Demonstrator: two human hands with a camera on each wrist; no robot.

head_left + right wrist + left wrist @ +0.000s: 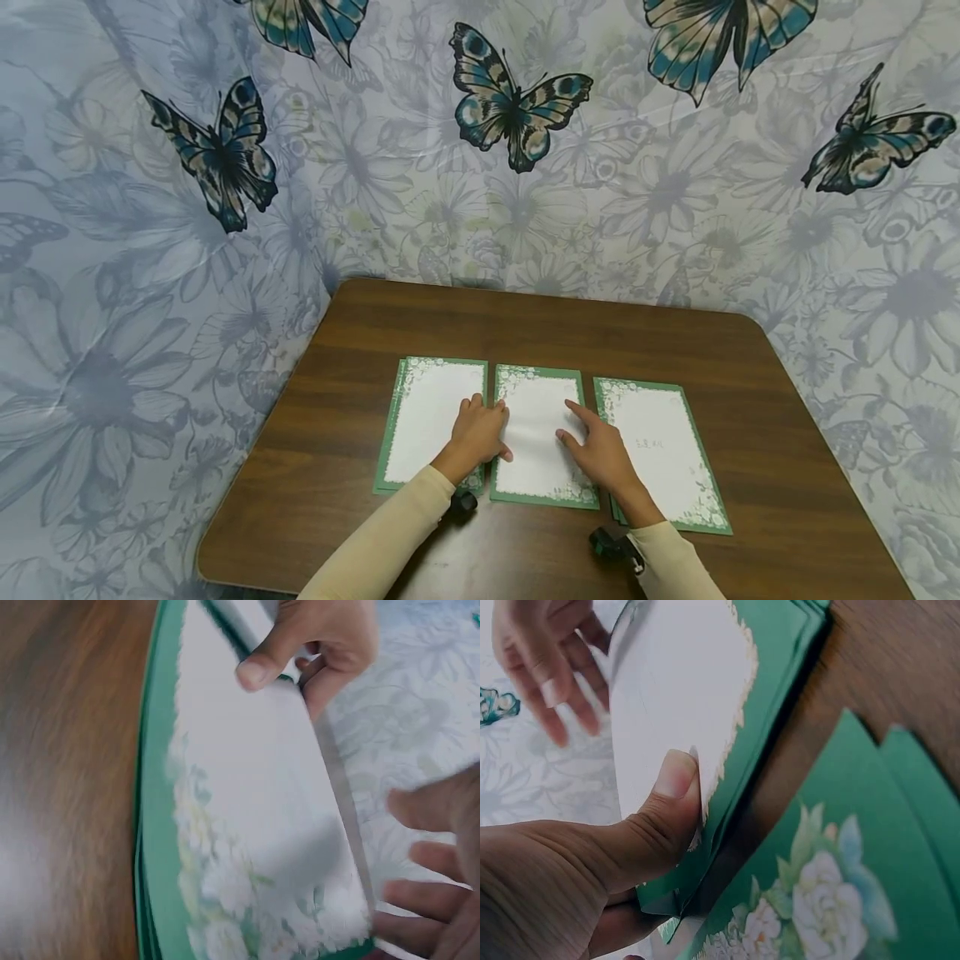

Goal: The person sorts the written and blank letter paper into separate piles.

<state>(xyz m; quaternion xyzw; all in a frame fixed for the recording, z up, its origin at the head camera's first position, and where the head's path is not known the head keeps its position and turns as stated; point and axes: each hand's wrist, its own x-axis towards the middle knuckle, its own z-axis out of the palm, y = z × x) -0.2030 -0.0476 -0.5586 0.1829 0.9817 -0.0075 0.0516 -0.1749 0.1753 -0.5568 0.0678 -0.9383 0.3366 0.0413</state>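
Observation:
Three green-bordered floral sheets lie side by side, with more green edges showing beneath the left and right ones. My left hand is at the left edge of the middle sheet. In the left wrist view, its thumb presses on the white face of a green-edged sheet while fingers go underneath, pinching the edge. My right hand hovers by the middle sheet's right edge, thumb and index finger spread apart. In the right wrist view, its loose fingers are beside the sheet, holding nothing.
The left sheet and the right sheet, which bears faint writing, flank the middle one. All lie on a brown wooden table with rounded corners. Behind it hangs a floral cloth with butterflies. Dark wrist devices sit below both hands.

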